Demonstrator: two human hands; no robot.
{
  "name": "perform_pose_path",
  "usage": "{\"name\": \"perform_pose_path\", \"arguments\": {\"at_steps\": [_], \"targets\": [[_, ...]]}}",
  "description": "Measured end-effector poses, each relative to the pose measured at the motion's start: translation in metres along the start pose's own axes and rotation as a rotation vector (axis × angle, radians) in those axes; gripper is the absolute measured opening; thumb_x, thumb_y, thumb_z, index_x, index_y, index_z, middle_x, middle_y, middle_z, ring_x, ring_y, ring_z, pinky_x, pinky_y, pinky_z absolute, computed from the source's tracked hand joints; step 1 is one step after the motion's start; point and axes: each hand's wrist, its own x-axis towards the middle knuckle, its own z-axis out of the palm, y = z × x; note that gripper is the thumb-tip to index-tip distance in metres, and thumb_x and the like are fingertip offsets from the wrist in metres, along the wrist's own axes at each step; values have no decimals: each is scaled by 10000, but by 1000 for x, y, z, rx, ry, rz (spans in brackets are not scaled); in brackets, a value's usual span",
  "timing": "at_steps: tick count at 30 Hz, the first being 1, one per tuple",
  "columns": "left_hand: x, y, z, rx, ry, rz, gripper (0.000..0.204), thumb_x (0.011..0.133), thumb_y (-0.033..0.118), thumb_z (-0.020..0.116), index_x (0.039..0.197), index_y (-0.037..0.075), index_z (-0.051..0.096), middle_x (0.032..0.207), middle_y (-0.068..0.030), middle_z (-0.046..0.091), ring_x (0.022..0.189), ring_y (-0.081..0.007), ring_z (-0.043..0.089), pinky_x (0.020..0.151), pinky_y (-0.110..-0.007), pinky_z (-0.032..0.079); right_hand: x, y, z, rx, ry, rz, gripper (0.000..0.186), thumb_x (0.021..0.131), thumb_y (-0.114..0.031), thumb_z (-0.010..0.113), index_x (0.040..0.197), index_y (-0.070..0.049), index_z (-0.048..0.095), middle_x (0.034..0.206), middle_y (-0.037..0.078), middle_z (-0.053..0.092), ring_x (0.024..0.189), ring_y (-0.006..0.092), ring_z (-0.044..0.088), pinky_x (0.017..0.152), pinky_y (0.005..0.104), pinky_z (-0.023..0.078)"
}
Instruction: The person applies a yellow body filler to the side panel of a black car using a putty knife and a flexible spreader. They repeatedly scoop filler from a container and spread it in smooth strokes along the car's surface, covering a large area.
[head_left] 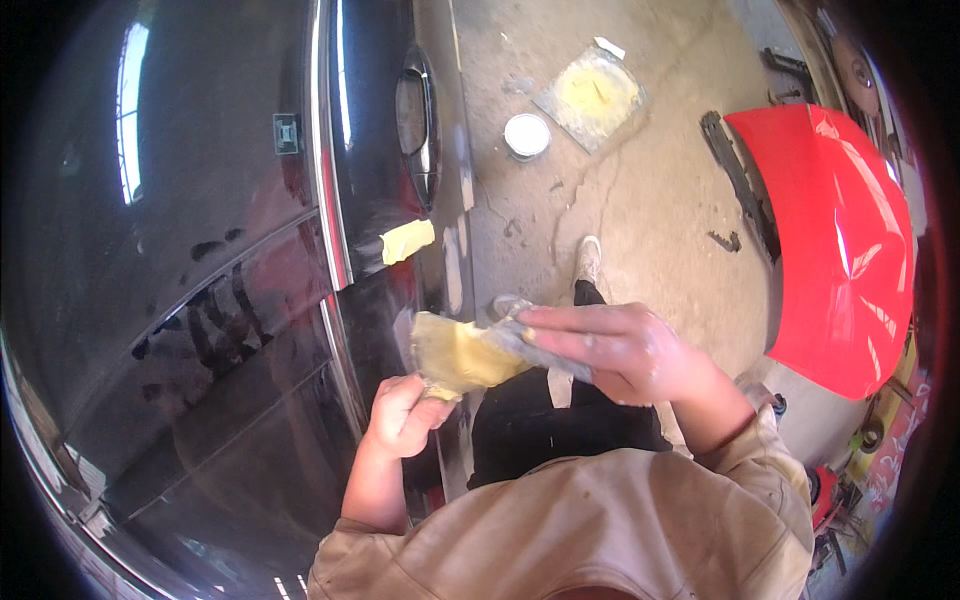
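My left hand grips a spreader smeared with yellow putty, held low beside the dark car. My right hand holds a greyish flat tool against it, with fingers stretched along it; where the two tools meet is partly hidden. A yellow patch is on the car's dark body below the door handle. On the floor beyond my hands are a putty-smeared square board and a round white-topped tin.
A red car panel stands at the right, with black trim pieces beside it on the concrete floor. My shoe is below my hands. Assorted items line the far right edge.
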Motion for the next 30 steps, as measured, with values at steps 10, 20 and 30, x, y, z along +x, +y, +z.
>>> {"name": "perform_pose_path", "arguments": {"at_steps": [10,20,30], "targets": [[-24,31,-62,-375,169,412,563,857,561,760,1103,98,556,622,-70,500,440,-168,473,353,-284,412,38,70,92,-100,510,162,635,770,104,641,1354,-146,630,1271,123,673,1090,351,673,913,424,568],[-9,17,-61,-422,224,392,695,791,605,787,1067,28,514,653,-62,528,492,-166,541,405,-284,493,85,88,139,-360,663,134,564,670,71,655,1150,-207,762,1296,82,650,1165,302,603,1020,500,452],[-8,15,-60,-409,310,371,629,816,584,792,982,55,495,631,-64,530,482,-155,547,391,-287,499,105,100,157,-270,592,163,599,685,25,674,1238,-203,701,1324,73,602,1164,297,573,993,519,452]]}}
